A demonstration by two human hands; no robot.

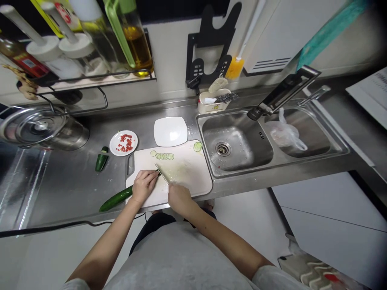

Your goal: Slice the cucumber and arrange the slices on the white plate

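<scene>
On the white cutting board (190,177) lies a long dark green cucumber (116,199), its far part sticking out past the board's left edge. My left hand (144,185) is closed over the cucumber near its cut end. A knife (162,174) is in my right hand (179,198), fingers wrapped round the handle. Its blade stands at the cucumber's cut end, just right of my left fingers; whether it touches is too small to tell. A row of cucumber slices (165,156) lies along the board's upper part, and a few more slices (197,146) sit at its top right corner.
Behind the board rests a white square plate (170,131). A round plate (123,143) of chopped red pieces and a cucumber stub (102,159) are to the left, near a steel pot (60,129). The sink (238,147) adjoins on the right, with a faucet (281,92) above.
</scene>
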